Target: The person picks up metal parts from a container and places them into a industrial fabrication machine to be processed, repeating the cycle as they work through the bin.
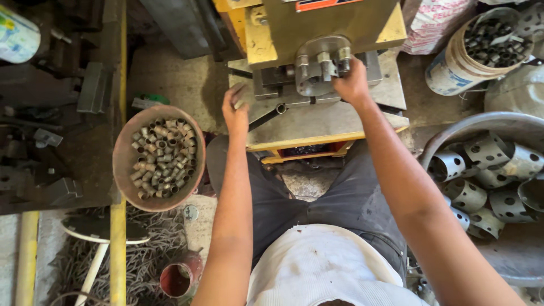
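I sit in front of a yellow press machine (317,25) with a grey steel die block (320,65) on its bed plate (334,116). My right hand (352,84) is at the right side of the die, its fingers closed against the metal there. My left hand (235,110) hovers at the left edge of the bed plate and pinches a small metal tube piece (238,103). A round rusty bowl (122,170) full of several short metal tubes (161,156) stands just left of that hand.
A bucket (453,68) of dark small parts is at the top right. A large metal basin (487,122) with several perforated metal cylinders (470,195) lies at the right. Dark metal blocks (93,88) fill the bench at left. A small red can (178,277) and a wire pile are below.
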